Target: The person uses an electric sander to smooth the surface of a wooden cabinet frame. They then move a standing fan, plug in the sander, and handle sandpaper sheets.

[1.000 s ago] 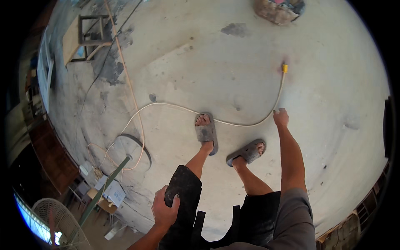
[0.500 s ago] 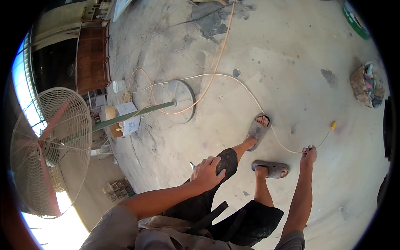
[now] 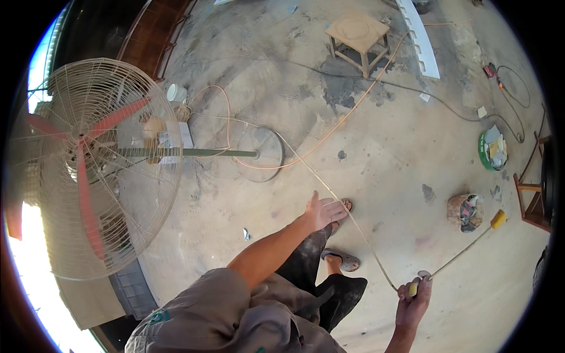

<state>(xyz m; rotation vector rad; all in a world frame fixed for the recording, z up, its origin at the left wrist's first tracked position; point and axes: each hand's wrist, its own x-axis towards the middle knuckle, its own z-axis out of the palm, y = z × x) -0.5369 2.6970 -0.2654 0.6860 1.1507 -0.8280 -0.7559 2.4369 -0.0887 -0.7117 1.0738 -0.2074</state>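
Cord (image 3: 368,243) raised, curve pulled straighter — slack taken up. Right hand (image 3: 414,296): fingers closed round cord. Left hand (image 3: 322,212): off knee, fingers extended — cord contact unclear.

Cream cord (image 3: 375,257), yellow tip (image 3: 498,219), red fan blades (image 3: 87,203), green pole (image 3: 218,152), brownish-grey shirt (image 3: 194,303)

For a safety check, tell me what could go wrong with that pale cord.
The pale cord in the right hand crosses the orange line near the fan base; a tug might snag it there. It also runs past the left foot, so it could catch a step. Its yellow end extends free beyond the hand and might swing into the mottled container.
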